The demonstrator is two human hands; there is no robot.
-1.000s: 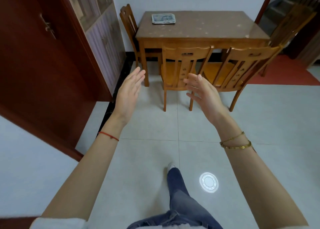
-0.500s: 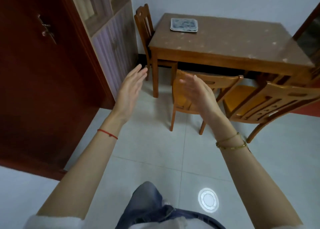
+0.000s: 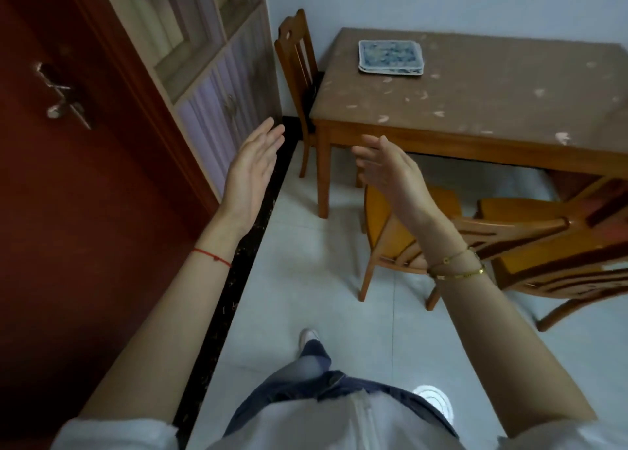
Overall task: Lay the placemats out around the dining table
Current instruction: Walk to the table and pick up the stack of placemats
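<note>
A stack of blue-and-white patterned placemats (image 3: 390,57) lies near the far left corner of the brown dining table (image 3: 492,109). My left hand (image 3: 253,164) is raised in front of me, flat, fingers straight, holding nothing. Level with it, my right hand (image 3: 390,171) is also raised and empty, palm facing left. Both hands hover short of the table's near left corner, well apart from the placemats.
A wooden chair (image 3: 295,75) stands at the table's left end. Two more wooden chairs (image 3: 401,232) (image 3: 560,256) are along the near side, right under my right arm. A red door (image 3: 68,143) and a cabinet (image 3: 204,58) line the left. The floor is pale tile.
I have walked closer to the table and turned left; the table and placemats now look larger and nearer. Both hands stay raised and empty.
</note>
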